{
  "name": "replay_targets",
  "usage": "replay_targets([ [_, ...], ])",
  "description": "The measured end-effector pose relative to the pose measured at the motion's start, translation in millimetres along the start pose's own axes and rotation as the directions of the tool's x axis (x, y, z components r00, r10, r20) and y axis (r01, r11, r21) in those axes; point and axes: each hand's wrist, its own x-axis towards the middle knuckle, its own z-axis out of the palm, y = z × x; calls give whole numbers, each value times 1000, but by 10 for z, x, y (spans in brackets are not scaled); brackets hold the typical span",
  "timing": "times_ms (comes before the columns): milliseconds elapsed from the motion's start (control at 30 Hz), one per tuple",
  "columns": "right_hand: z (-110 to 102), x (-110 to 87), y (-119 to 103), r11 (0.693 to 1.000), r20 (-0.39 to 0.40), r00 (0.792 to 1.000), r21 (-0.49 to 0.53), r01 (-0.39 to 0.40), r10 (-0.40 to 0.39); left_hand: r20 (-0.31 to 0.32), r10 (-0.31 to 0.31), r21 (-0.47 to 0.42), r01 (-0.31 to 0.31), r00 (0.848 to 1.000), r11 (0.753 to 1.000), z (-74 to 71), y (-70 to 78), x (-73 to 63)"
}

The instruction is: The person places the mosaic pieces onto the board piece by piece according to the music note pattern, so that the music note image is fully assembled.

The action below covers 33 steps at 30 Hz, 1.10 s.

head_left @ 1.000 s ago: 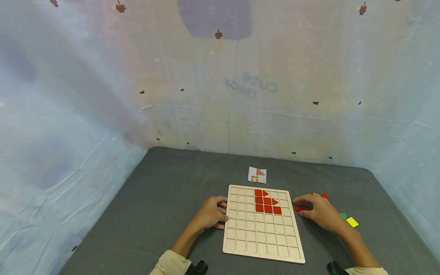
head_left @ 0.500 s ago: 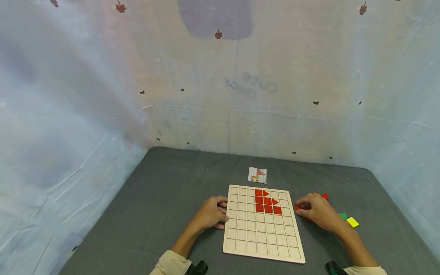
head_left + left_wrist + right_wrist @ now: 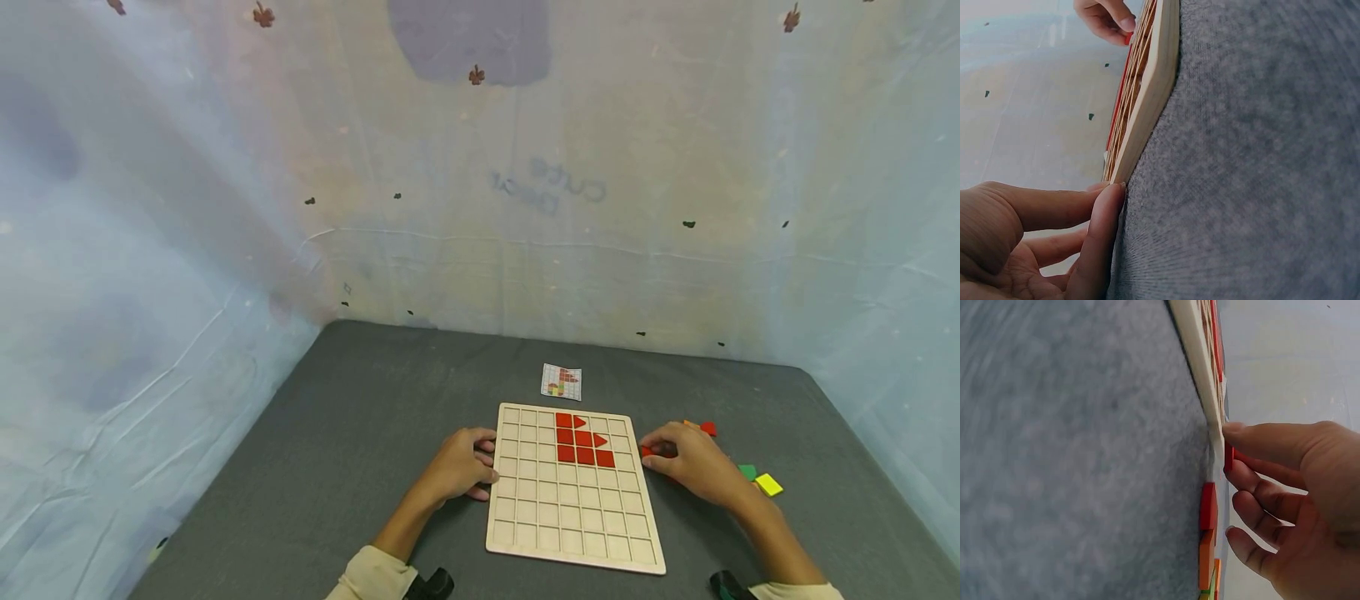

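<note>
Tile, red and flat, is positioned just outside the right edge of the wooden grid board, at 2 o'clock from the board's centre. Right hand pinches this tile between thumb and fingers; whether the tile touches the table cannot be determined. Left hand grips the board rim between 9 and 10 o'clock, thumb and finger meeting at the wood. Eight red pieces, six squares and two triangles, lie in grid cells between 12 and 1 o'clock. Pattern card lies beyond the board at 12 o'clock. A loose red piece lies at 2 o'clock; a green piece and a yellow piece lie at 3 o'clock. Handling: the tile is judged light, rigid and hard to damage, but its smooth face may slip under dry fingertips. Grasp it by opposite side edges, keeping the underside unobstructed. The board is judged stiff and light enough to slide on the cloth surface; hold it by the outer rim. Treat the thin grid dividers as the weakest part, and keep the board level, since tilting could shift the pieces.
</note>
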Motion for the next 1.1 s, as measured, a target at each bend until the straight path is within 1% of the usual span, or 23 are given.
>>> replay_targets([
  [200, 1, 14, -81, 998, 28, 1000, 69, 9, -11, -3, -2, 0, 2, 1000, 1000, 5, 5, 0],
  [300, 8, 29, -104, 997, 49, 999, 80, 17, -21, -7, -7, 0, 7, 1000, 1000, 8, 13, 0],
  [533, 59, 73, -145, 997, 66, 998, 70, 14, -19, -9, -10, 2, 10, 1000, 1000, 5, 14, 1],
  [667, 74, 87, -172, 997, 71, 996, 65, 46, -50, -5, -7, -2, 7, 1000, 1000, 0, 3, -1],
  [833, 87, 90, -213, 997, 81, 995, 52, 49, -53, -5, -6, 1, 6, 1000, 1000, 3, 3, -3],
  [1100, 86, 76, -202, 997, 76, 995, 62, 53, -58, -6, -3, 3, 3, 1000, 1000, 6, 18, -3],
])
